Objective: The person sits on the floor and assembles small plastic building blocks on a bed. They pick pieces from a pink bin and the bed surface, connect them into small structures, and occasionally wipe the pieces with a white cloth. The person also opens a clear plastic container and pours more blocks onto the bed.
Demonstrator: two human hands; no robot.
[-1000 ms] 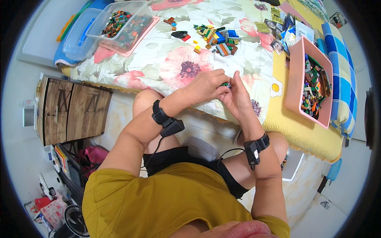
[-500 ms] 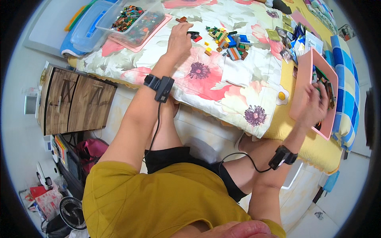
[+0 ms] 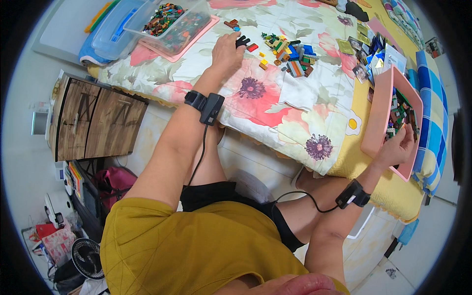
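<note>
At the far left-centre of the bed, my left hand [image 3: 227, 53] rests on the floral sheet, fingers loosely stretched out with no brick visible in them. Black bricks [image 3: 242, 41] and a red brick [image 3: 252, 47] lie beside its fingers. Just past the fingertips are a small blue brick [image 3: 237, 29] and some brown bricks [image 3: 230, 23]. Over on the right, my right hand [image 3: 397, 147] reaches over the near part of a pink bin [image 3: 374, 115] of mixed toy bricks [image 3: 400, 112]. Its fingers are bent together; whatever they pinch is too small to make out.
A loose pile of bricks [image 3: 293, 54] sits mid-bed, with yellow bricks [image 3: 263, 64] beside it. A clear plastic box [image 3: 189, 37] of bricks stands at the back left. Shiny packets [image 3: 376, 51] lie behind the bin. A checked pillow [image 3: 431, 118] flanks it.
My left hand has drawn back slightly from the brown bricks, uncovering the small blue brick. My right hand has moved toward me from deeper over the bin, and its fingers have come together.
</note>
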